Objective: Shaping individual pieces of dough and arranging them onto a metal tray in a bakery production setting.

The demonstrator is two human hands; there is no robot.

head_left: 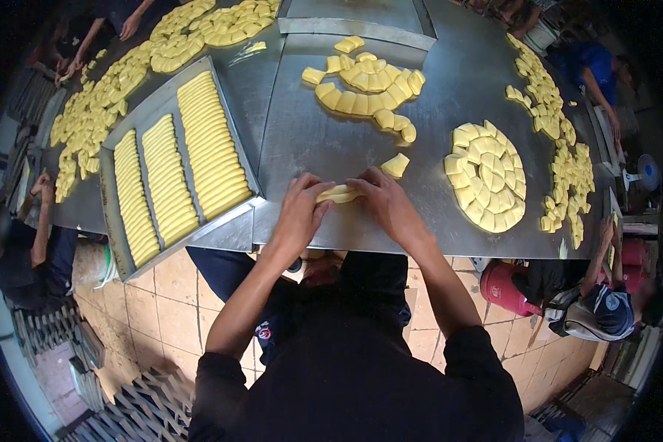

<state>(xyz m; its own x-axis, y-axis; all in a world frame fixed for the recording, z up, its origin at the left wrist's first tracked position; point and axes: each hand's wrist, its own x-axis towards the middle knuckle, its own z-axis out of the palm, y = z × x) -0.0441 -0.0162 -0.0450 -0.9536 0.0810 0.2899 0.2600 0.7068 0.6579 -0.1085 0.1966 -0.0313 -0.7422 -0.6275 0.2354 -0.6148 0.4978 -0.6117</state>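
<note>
At the near edge of the metal table, a short strip of yellow dough [339, 194] lies between my two hands. My left hand [300, 210] has its fingers closed on the strip's left end. The fingers of my right hand [387, 206] press together on its right end. Just beyond my right hand is a loose dough piece [395, 166]. To the left, a metal tray [255, 203] holds three rows of thin dough rolls [212, 144]. Farther off lie curved rows of cut dough pieces [365, 102], and a round coil of them [486, 177] sits to the right.
More dough pieces cover the table's far left [110, 96] and right side [541, 96]. An empty-looking metal tray [357, 28] stands at the back. Other people work at both sides, one in a blue shirt [597, 70]. A red bucket [504, 287] stands on the tiled floor.
</note>
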